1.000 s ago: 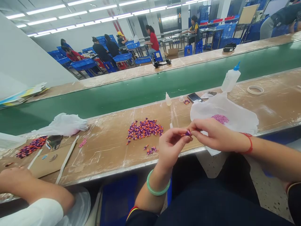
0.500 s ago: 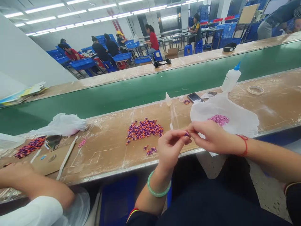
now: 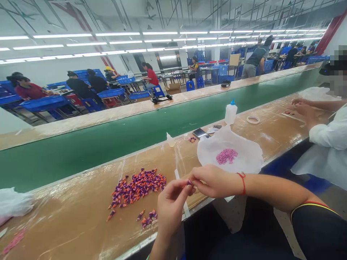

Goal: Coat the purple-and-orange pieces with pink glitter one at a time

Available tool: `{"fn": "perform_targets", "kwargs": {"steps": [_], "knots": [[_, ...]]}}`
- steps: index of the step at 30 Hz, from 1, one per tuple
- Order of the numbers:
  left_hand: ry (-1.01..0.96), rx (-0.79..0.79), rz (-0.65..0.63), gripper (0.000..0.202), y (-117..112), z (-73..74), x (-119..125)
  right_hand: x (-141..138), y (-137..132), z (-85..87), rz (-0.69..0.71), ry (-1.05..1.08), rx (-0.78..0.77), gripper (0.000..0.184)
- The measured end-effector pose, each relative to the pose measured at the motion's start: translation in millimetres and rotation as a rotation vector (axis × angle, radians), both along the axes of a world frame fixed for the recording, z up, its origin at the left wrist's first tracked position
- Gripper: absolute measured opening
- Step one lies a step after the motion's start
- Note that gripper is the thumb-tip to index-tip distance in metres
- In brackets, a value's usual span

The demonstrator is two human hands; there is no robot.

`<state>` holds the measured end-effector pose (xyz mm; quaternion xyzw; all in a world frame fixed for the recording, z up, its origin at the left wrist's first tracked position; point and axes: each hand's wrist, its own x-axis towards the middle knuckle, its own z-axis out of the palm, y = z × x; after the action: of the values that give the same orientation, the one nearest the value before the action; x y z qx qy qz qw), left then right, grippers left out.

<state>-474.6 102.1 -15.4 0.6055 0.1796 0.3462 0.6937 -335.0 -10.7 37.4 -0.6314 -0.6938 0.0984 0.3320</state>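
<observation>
My left hand (image 3: 171,202) pinches a small purple piece (image 3: 189,182) between thumb and fingertips. My right hand (image 3: 210,180) meets it there, its closed fingertips on the same piece. Just left of my hands lies a pile of small purple-and-orange pieces (image 3: 139,186), with a few more pieces (image 3: 149,218) apart from it near the table edge. Behind my right hand a white sheet (image 3: 246,144) carries a heap of tiny pink beads (image 3: 227,156). A flat white strip (image 3: 177,174) lies beside my fingers, partly hidden by them.
Beyond stand a small dropper bottle (image 3: 170,140) and a larger blue-tipped bottle (image 3: 231,112), with a phone (image 3: 201,133) and a tape roll (image 3: 253,119) nearby. A green belt (image 3: 108,139) runs behind the table. A co-worker's hands (image 3: 303,108) work at the right.
The view has swung right and tilted up, bringing the right-hand co-worker into sight; the left-hand one is gone. Both my hands still hold the purple piece together.
</observation>
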Motion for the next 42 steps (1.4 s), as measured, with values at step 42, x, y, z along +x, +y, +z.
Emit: {"fn": "perform_targets", "kwargs": {"steps": [42], "knots": [[1.037, 0.686, 0.287, 0.005, 153, -52.2, -63, 119, -79, -102.2, -0.587, 0.072, -0.221, 0.015]]}}
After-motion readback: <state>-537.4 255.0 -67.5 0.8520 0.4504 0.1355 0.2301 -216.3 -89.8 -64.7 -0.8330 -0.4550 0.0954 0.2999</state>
